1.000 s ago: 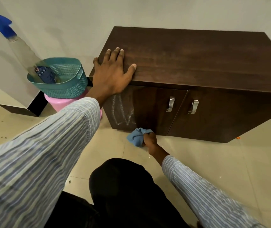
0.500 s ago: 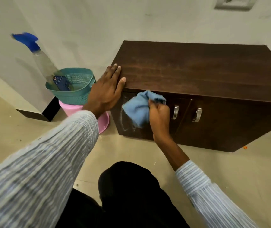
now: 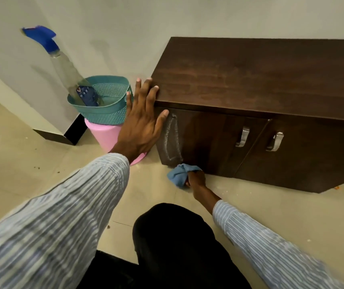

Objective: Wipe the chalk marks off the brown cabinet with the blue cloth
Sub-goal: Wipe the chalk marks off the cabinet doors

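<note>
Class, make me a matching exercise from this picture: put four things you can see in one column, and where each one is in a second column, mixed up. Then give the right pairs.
Things
1. blue cloth
2. left hand
3. chalk marks
4. green basket

Places
A. on top of the pink bucket
B. on the left door of the brown cabinet
C. bunched in the right hand, low by the floor
D. flat against the cabinet's top left corner

Pairs: 1-C, 2-D, 3-B, 4-A
</note>
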